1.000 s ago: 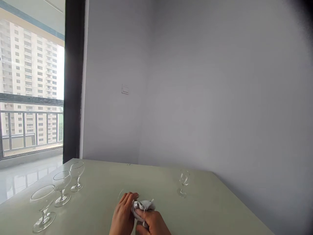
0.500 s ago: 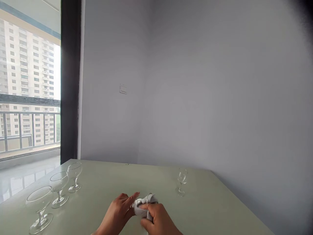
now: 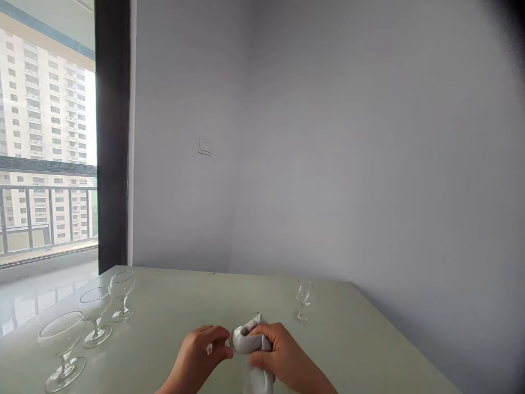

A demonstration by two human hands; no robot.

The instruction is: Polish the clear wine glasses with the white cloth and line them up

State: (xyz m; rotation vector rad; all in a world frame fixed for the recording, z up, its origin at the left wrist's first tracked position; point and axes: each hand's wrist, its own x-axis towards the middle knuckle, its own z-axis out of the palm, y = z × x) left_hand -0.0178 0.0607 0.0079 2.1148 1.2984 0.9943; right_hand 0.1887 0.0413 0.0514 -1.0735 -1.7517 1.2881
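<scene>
1. Wineglass (image 3: 231,342), mostly hidden by white cloth (image 3: 251,343), is between the hands over the table's (image 3: 353,339) near middle.
2. Right hand (image 3: 287,355): fingers and thumb pinch the cloth.
3. Left hand (image 3: 196,353): fingers curve narrowly toward the thumb beside the wineglass; I cannot tell whether they grip it.
4. Three stemmed glasses (image 3: 97,323) stand left, one small glass (image 3: 303,296) far right.

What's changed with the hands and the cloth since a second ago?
The right hand, gripping the cloth, has shifted right, away from the left hand, and a length of cloth now shows below it. The three glasses at left and the one at right stayed put.
</scene>
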